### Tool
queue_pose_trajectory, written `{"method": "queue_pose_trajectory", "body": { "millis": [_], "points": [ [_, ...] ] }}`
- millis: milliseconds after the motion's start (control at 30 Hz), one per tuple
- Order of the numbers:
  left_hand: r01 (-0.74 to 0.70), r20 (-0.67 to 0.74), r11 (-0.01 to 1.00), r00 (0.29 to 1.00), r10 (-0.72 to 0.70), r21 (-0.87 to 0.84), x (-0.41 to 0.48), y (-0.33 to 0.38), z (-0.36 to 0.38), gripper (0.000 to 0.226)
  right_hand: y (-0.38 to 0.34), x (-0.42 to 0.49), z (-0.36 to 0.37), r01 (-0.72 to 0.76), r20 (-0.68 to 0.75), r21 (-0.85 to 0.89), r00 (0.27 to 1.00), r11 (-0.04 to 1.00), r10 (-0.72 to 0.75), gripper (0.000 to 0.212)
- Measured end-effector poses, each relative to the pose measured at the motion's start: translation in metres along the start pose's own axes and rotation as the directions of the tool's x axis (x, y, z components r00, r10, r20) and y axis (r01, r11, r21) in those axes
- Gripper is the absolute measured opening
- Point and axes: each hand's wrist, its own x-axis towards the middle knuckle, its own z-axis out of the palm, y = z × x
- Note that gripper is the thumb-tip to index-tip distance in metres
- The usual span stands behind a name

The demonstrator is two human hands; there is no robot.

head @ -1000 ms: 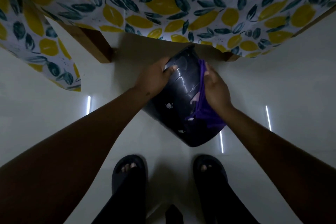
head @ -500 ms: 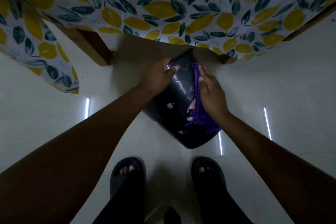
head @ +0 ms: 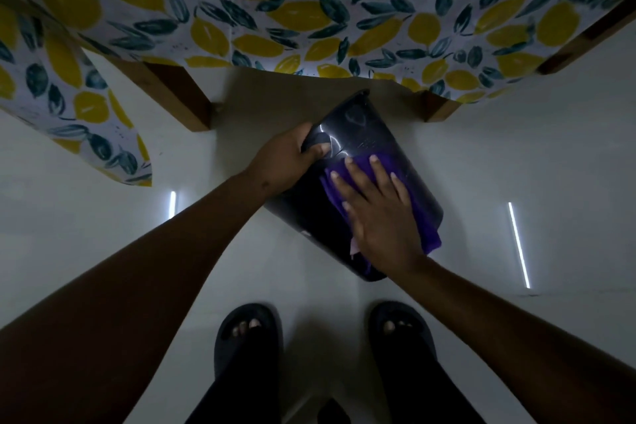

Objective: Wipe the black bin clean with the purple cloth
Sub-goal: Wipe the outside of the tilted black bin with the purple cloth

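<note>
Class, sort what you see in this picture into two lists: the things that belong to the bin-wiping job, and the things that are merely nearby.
Part of the job:
black bin
purple cloth
left hand, gripping the bin
right hand, flat on the cloth

Merely nearby:
lemon-print tablecloth
wooden table legs
black sandals

We see a glossy black plastic bin [head: 361,134] whose smooth wall throws back bright streaks of light, and on it a soft, matt purple cloth [head: 421,213]. Above hangs a white fabric tablecloth printed with yellow lemons and dark leaves [head: 309,10], matt, over brown wooden table legs [head: 179,96]. The pale floor [head: 550,165] looks smooth and polished, mirroring thin light strips.
</note>
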Motion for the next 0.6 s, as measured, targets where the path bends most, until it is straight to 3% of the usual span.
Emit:
{"method": "queue_pose_trajectory", "body": {
  "millis": [100,200,267,367,433,533,600],
  "points": [
    [0.03,0.023,0.998,0.999,-0.029,-0.05,0.0,0.005,0.0,0.032,0.028,0.039,-0.007,-0.134,-0.06,0.162,0.988,0.978,0.145,0.049],
    [0.046,-0.008,0.998,0.999,-0.046,-0.031,-0.001,0.006,0.005,0.032,0.065,0.083,-0.01,-0.473,0.158,0.497,0.874,0.728,0.46,0.049],
    [0.064,-0.028,0.998,0.998,-0.065,-0.014,-0.001,0.005,0.005,0.032,0.055,0.078,-0.009,-0.443,0.116,0.463,0.889,0.768,0.443,0.053],
    [0.064,-0.03,0.998,0.998,-0.063,0.009,0.0,0.002,0.004,0.033,0.012,0.03,-0.005,-0.214,0.002,0.175,0.976,0.961,0.217,0.052],
    [0.058,-0.017,0.998,0.998,-0.058,0.025,0.004,0.001,0.004,0.033,-0.002,0.005,0.0,-0.089,-0.003,0.05,0.996,0.995,0.089,0.052],
    [0.052,-0.003,0.999,0.999,-0.052,-0.012,0.007,0.006,0.004,0.036,0.018,0.02,-0.002,-0.075,-0.041,0.094,0.996,0.993,0.079,0.05],
    [0.048,-0.006,0.999,0.999,-0.048,-0.016,0.007,0.012,0.005,0.032,0.037,0.046,-0.006,-0.221,-0.048,0.239,0.97,0.945,0.239,0.048]
  ]
}}
